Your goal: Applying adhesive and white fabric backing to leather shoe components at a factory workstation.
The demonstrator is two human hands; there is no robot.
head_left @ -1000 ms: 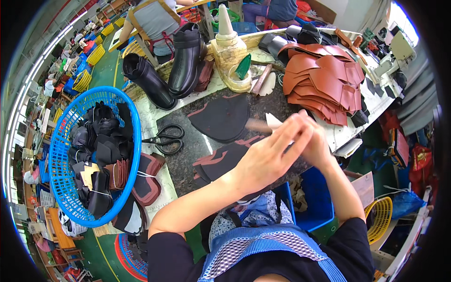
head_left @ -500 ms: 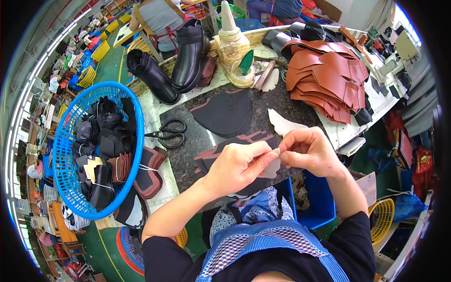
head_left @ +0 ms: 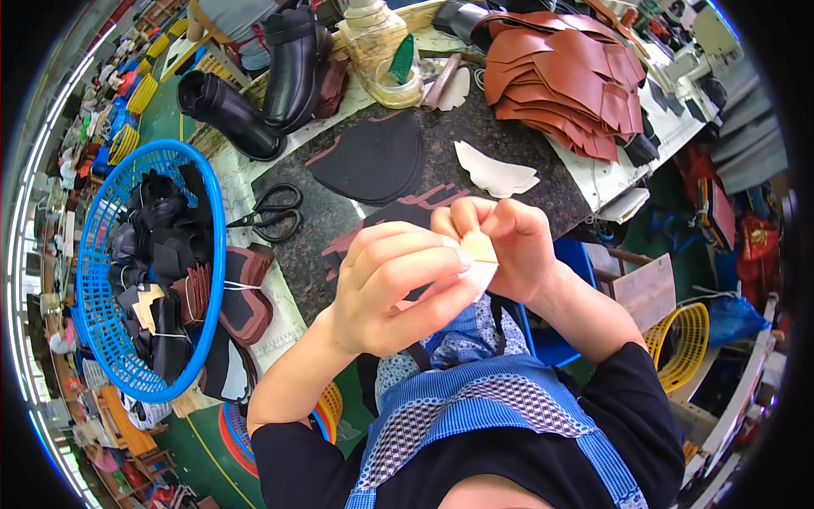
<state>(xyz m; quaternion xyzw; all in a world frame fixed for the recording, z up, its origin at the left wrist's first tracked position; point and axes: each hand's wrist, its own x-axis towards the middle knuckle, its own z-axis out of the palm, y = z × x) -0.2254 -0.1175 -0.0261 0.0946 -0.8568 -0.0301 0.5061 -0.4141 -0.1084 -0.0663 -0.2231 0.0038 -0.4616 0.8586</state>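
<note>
Between my two hands, close in front of my chest, is a small thin piece, white [head_left: 482, 276] below with a cream-coloured part folded or peeled back at its top. My left hand [head_left: 397, 284] pinches its left side. The fingers of my right hand [head_left: 509, 242] close on its upper right edge. Beyond my hands, several white curved cut pieces [head_left: 496, 174] lie stacked on the dark stone slab [head_left: 297, 182]. Black leather pieces with reddish-brown edges [head_left: 373, 157] lie farther back, and more are partly hidden under my hands.
Black-handled scissors [head_left: 275, 212] lie at the slab's left, beside a blue basket [head_left: 219, 254] of bundled black pieces. Black boots [head_left: 292, 72], a glue bottle [head_left: 373, 47] with a green-handled brush [head_left: 403, 59], and piled brown leather pieces [head_left: 564, 81] stand at the back.
Both hands have come nearer to my body, bringing the small piece up, and its cream part now shows. The view has shifted, so the table sits higher; the white stack is now uncovered.
</note>
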